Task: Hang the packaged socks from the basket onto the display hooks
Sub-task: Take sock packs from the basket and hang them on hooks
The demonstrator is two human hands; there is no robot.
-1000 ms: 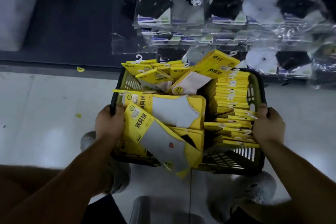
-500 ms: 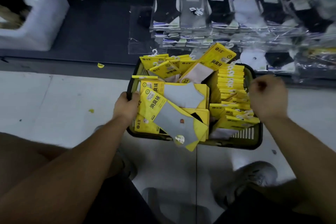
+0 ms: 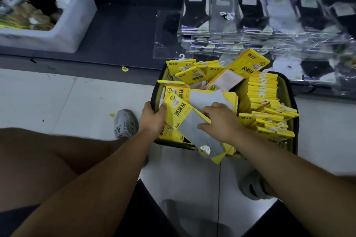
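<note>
A dark basket [image 3: 295, 121] with a green lining stands on the pale floor, full of yellow sock packs. A neat row of packs [image 3: 264, 100] fills its right side; loose packs lie on the left. My left hand [image 3: 153, 119] grips the basket's left rim. My right hand [image 3: 219, 121] lies on the top loose pack [image 3: 185, 117], a yellow card with a grey sock, its fingers curled at the pack's upper edge. No display hooks are in view.
Stacks of clear-bagged black, grey and white socks [image 3: 254, 17] lie on a dark low shelf behind the basket. A white bin [image 3: 73, 25] of mixed items stands at the back left. My knees and grey shoes [image 3: 125, 123] flank the basket.
The basket came down onto the floor. My right hand left the right rim and moved left onto the top loose pack. The view tilted and now takes in the white bin.
</note>
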